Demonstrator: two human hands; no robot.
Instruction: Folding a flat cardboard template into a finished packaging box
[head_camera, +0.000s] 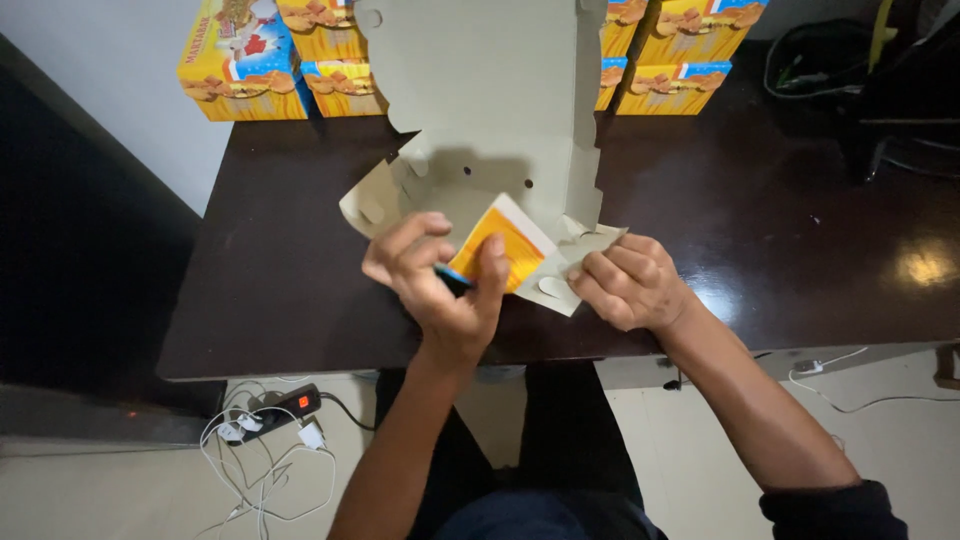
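Far left, on the floor: black power strip (285, 405) with white chargers and cables (262, 460) tangled round it, below the tabletop (260, 290) edge.

Back left of the tabletop: stack of finished yellow food boxes (270, 60), printed sides out, pushed to the rear.

Centre: flat grey carton blank (490, 110), unprinted inside face toward the camera, back panel standing up and leaning toward the stacks. Lower part lies at the near edge of the tabletop, between both hands. Side flap (368, 205) on the left is splayed outward, not tucked.

Left hand (440, 285): grip clenched on the yellow-and-orange printed front flap (500, 245), thumb on the printed face, fingers curled behind. Looks like it's folding that flap up and holding it square. Dark blue edge shows at the thumb; can't tell whether it's print or something separate.

Right hand (625, 285): fingers curled, grasping the right corner tab (585, 255) of the same blank, pressing it inward against the fold. Judging by the pose, it braces the side so the panel doesn't spring back.

Back right: second stack of yellow boxes (680, 50), same kind. Dark cables and gear (830, 60) in the far right corner, well apart from the work. White cable (830, 385) on the floor at right.
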